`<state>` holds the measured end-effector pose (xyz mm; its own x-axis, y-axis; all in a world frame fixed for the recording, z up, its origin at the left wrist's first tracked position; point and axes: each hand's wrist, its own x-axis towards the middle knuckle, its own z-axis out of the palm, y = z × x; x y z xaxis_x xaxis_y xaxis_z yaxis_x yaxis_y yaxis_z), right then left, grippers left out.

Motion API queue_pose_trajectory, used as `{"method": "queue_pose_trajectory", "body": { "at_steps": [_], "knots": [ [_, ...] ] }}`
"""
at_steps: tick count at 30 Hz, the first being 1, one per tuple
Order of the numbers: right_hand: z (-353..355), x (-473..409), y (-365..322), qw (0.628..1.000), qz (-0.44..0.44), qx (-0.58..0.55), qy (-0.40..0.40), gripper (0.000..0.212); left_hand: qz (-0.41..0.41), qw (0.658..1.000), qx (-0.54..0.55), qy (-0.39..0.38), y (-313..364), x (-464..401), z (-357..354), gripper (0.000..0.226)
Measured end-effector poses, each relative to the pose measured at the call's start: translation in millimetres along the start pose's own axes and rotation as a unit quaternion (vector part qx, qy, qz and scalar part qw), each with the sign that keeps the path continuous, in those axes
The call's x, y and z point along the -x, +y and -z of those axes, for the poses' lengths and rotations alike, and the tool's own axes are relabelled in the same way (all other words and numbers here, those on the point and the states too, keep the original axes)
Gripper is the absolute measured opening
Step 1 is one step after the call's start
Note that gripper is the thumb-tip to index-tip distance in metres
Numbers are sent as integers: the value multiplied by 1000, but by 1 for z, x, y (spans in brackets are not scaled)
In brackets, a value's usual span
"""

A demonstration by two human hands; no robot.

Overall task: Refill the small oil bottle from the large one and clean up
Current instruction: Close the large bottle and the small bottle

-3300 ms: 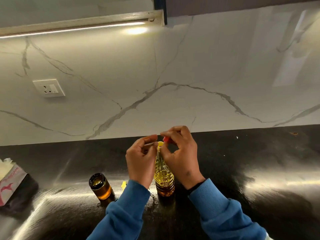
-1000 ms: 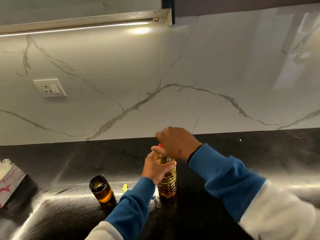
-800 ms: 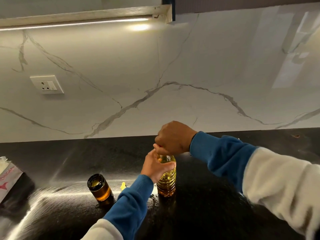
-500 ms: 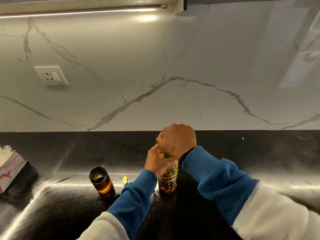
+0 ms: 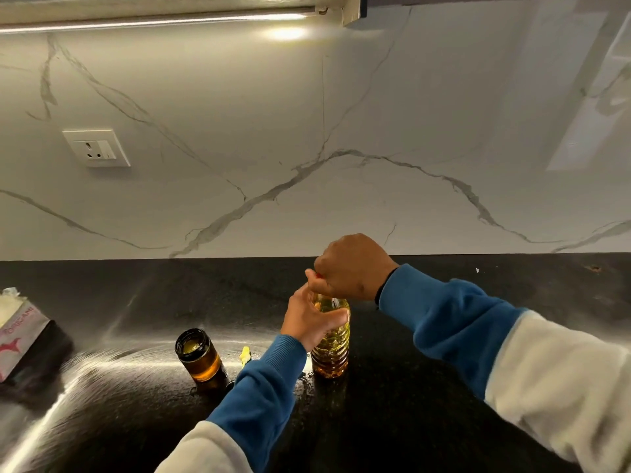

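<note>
The large clear plastic oil bottle [image 5: 333, 349] stands upright on the black counter [image 5: 409, 421], holding yellow oil. My left hand [image 5: 309, 317] grips its upper body. My right hand [image 5: 351, 268] is curled over the bottle's top, holding the red cap [image 5: 318, 275], of which only a sliver shows. The small amber glass bottle [image 5: 199, 356] stands open to the left, partly filled with oil, with no lid on it.
A small yellow piece [image 5: 244, 355] lies on the counter between the two bottles. A tissue pack [image 5: 17, 336] sits at the left edge. The marble backsplash [image 5: 307, 148] with a wall socket [image 5: 96, 147] rises behind. Wet smears shine around the bottles.
Earlier both hands pinched at the bottle's mouth. Since then my left hand has moved down to grip the bottle's body and my right hand has closed over the top, its wrist turning.
</note>
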<state>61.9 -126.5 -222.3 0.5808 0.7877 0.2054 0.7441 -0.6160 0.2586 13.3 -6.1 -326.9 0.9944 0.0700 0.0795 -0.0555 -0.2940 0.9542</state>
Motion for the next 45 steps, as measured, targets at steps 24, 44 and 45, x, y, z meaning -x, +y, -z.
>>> {"method": "queue_pose_trajectory", "body": {
  "at_steps": [24,44,45],
  "knots": [
    [-21,35,1,858,-132,-483,117,16,-41,999,2,9,-5,1,-2,46],
    [-28,40,-1,705,-195,-678,65,55,-29,999,26,-27,-4,1,2,60],
    [-32,40,-6,697,-211,-680,82,56,-28,999,28,-24,-5,1,3,59]
  ]
}}
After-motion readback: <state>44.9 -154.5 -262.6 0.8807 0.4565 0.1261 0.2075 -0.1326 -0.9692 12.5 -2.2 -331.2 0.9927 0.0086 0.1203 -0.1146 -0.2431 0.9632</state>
